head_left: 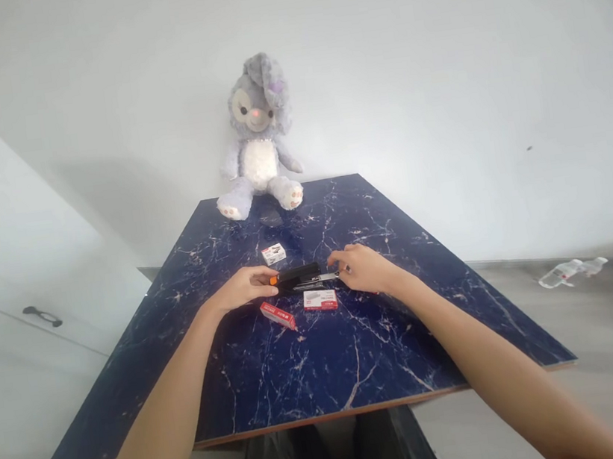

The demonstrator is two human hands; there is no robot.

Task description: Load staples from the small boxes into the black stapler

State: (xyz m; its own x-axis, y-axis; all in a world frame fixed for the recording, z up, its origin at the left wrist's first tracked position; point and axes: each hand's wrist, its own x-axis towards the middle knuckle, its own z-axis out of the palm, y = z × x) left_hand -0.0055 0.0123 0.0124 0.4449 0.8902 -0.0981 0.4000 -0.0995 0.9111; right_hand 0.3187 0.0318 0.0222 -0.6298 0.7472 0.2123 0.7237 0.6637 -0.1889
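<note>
A black stapler [297, 274] with an orange part at its left end lies across the middle of the blue table. Its silver metal tray [328, 276] sticks out to the right. My left hand [243, 286] grips the orange end between thumb and fingers. At the other end, the curled fingers of my right hand [361, 267] close on the tip of the metal tray; their exact hold is partly hidden. Just below the stapler lie a red-and-white staple box [320, 301] and a red box [278, 316] set at an angle. A small white box [274, 254] sits behind it.
A grey plush rabbit [258, 145] sits at the back of the dark blue marbled table [304, 380], against the white wall. To the left stands a white cabinet [14, 238]. A clear plastic bottle [569, 272] lies on the floor at right.
</note>
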